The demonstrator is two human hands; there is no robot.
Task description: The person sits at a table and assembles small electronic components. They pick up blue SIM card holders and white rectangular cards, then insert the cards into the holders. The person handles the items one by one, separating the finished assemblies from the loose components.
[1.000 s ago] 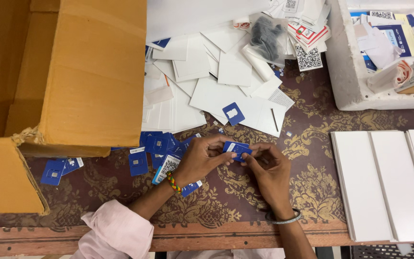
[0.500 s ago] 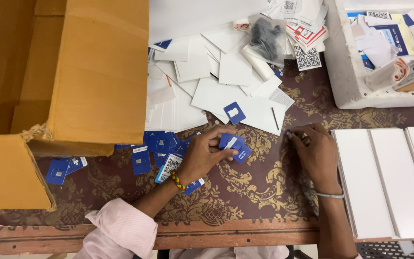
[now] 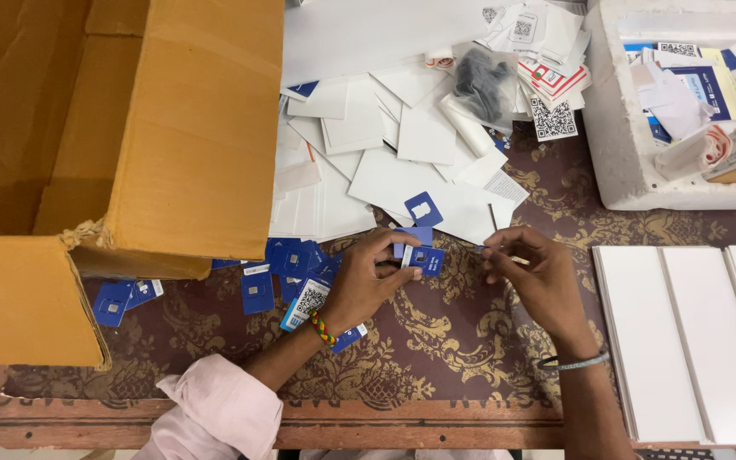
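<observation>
Closest in, the left hand pinches a small stack of blue cards between thumb and fingertips. Just right of those fingers, apart from the cards, the right hand has thumb and forefinger pressed together on something too small to make out. Left of the left fingers lie loose blue cards; beyond the fingertips spread white sheets.

Large brown cardboard box cut off by top and left picture edges. White foam tray at bench's far right corner cut off. Right hand grip contents too small to tell.
</observation>
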